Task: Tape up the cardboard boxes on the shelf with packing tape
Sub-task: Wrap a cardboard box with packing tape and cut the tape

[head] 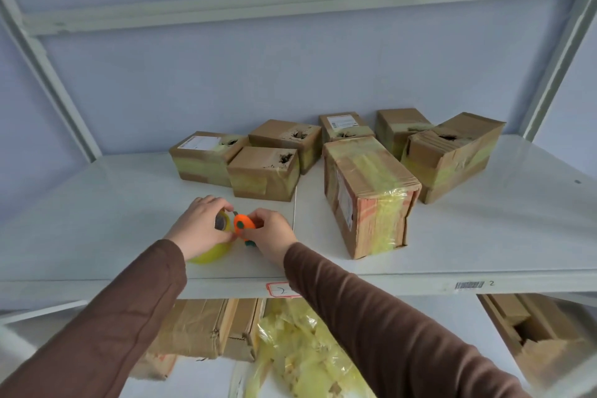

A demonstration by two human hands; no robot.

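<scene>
Left hand (200, 225): curled round tape roll (215, 242), roll's axis pointing right.
Right hand (270, 233): pinching orange cutter (243, 225), blade touching roll.
Nearest box (263, 171): just behind both hands.

Shelf edge (420, 281): barcode sticker (469, 285), "2" beside; box labels unreadable.

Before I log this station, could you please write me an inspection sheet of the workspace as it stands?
Surface: white shelf board, seam down the middle.
Job's things: seven cardboard boxes at the back and right, most banded with yellowish tape, several with torn holes on top; yellow tape roll near the front edge.
Clutter: nothing seen on this shelf.
Grips: left hand holds the tape roll; right hand holds an orange cutter against it.
Cables: nothing seen.
Surroundings: pale metal shelf frame, blue wall; lower shelf holds more boxes and a heap of yellow tape scraps.
</scene>
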